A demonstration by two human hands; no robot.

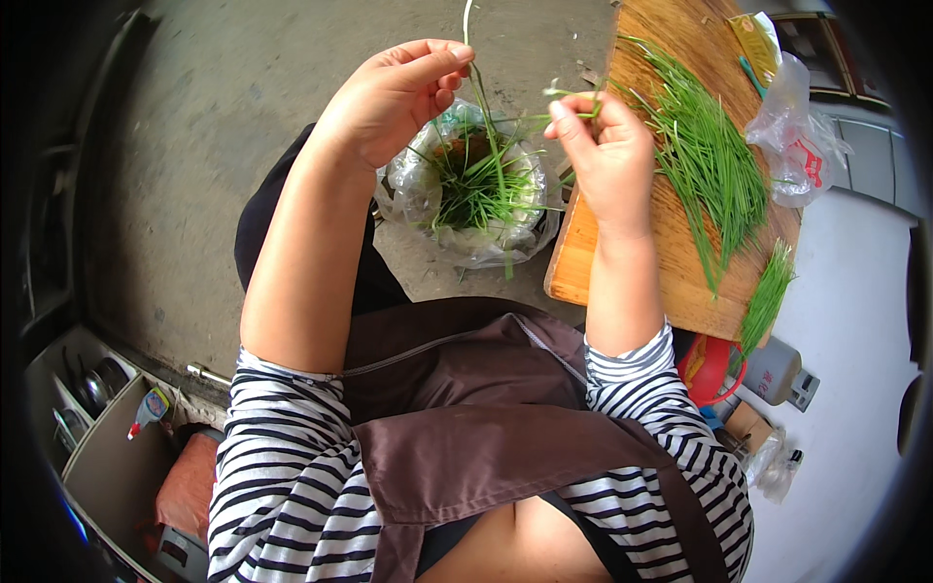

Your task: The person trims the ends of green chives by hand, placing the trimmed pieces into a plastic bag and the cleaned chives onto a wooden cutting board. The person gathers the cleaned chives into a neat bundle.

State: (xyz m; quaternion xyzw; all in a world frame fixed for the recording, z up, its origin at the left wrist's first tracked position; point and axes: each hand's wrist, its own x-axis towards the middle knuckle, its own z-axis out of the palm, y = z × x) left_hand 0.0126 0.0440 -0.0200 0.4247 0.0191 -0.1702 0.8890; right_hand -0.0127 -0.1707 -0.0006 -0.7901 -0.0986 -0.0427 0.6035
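My left hand [419, 87] pinches a long green stalk with a white end [467, 22] that sticks up above the fingers. My right hand [601, 138] holds thin green and pale stalk pieces [572, 95] between thumb and fingers, beside the table's edge. Below and between both hands stands a bin lined with a clear plastic bag [415, 189], with loose green leaves [481, 193] inside. A large pile of thin green stalks, like garlic chives [703, 153], lies on the wooden table [576, 266] at the right. A smaller bunch [767, 291] lies at its near corner.
A clear plastic bag with red print [798, 146] and a yellow packet [758, 44] are at the table's far right. Beneath the near corner are a red basin [711, 390] and a grey gas cylinder [769, 372]. An open compartment with a spray bottle [151, 408] stands lower left.
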